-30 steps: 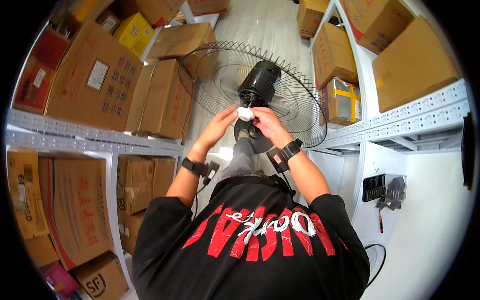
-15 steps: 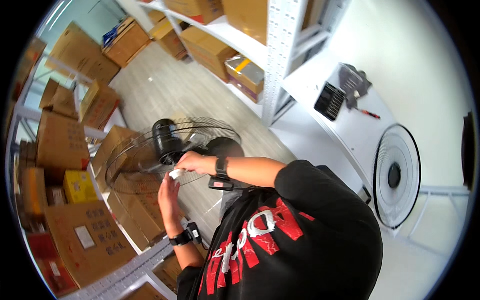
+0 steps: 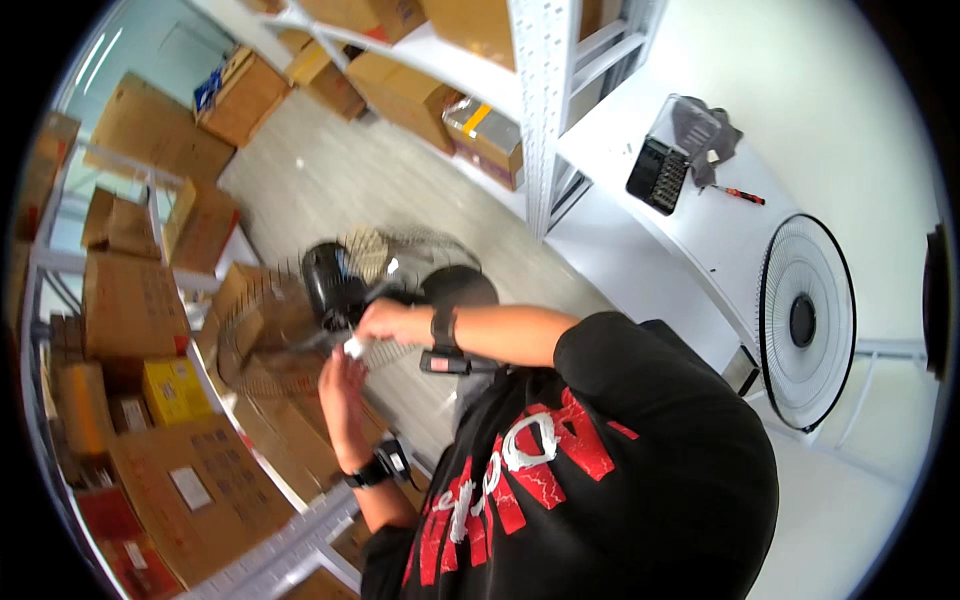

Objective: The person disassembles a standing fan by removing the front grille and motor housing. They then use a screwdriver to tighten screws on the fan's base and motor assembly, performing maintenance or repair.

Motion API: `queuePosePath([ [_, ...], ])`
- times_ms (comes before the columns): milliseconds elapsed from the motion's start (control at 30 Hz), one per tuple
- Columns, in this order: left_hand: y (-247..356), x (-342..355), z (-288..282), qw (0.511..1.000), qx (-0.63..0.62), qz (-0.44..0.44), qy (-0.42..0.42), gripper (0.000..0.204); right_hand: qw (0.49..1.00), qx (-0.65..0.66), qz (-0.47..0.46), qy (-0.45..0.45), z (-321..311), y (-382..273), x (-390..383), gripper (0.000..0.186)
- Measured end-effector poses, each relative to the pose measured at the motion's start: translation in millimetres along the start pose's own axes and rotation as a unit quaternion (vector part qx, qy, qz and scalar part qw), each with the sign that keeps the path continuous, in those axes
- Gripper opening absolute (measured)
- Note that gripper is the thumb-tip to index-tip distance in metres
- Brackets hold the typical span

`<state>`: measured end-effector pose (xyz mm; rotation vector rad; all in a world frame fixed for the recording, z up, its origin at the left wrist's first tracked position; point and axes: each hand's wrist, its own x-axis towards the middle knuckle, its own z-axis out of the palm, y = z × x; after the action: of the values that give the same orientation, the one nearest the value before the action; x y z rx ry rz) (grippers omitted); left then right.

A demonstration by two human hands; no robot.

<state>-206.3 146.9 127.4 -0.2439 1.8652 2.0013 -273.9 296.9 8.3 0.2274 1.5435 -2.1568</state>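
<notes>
The person works over a black fan, whose motor (image 3: pixel 332 285) is just above the two hands in the view. A small white piece (image 3: pixel 354 347) is between the hands, near the front end of the motor. The right hand (image 3: pixel 388 322) has its fingers bent and, as it seems, closed on this white piece. The left hand (image 3: pixel 343 388) has its fingers stretched out toward the piece from the other side; because of blur, I cannot tell how far open they are or whether they press on it.

As far as the view shows, the work is only partly advanced. The wire rear grille (image 3: pixel 262 386) is already around the motor, but I cannot see clearly any blade there. The other round grille (image 3: pixel 803 320), with a dark centre, stands apart from the fan, beside the end of the white tabletop (image 3: pixel 700 255), so the fan is not yet closed.

On the tabletop lie an open black case (image 3: pixel 657 177) of small bits, a grey cloth-like thing (image 3: pixel 722 140) and a red and black screwdriver (image 3: pixel 740 195); neither hand touches them.
</notes>
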Motion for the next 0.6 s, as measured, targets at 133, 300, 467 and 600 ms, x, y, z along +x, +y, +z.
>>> queuePosePath([
  [133,42.8,-32.4,25.1,0.992,-0.021,0.083,-0.087,0.038,0.995,0.062,-0.037,-0.075,-12.8,-8.4,-22.3,0.016],
  [300,4.5,-6.4,-6.8,0.982,0.103,0.11,0.112,0.031,0.988,0.027,-0.002,-0.15,-16.7,0.1,-0.8,0.012],
  [467,-36.4,20.7,-7.4,0.989,-0.057,-0.122,-0.061,0.061,0.994,0.049,0.061,-0.076,-12.1,-19.1,-17.4,0.015],
  [600,-36.3,27.1,1.1,0.991,-0.118,-0.058,-0.026,0.056,0.991,0.019,0.064,-0.115,-8.2,-37.6,-22.6,0.014],
])
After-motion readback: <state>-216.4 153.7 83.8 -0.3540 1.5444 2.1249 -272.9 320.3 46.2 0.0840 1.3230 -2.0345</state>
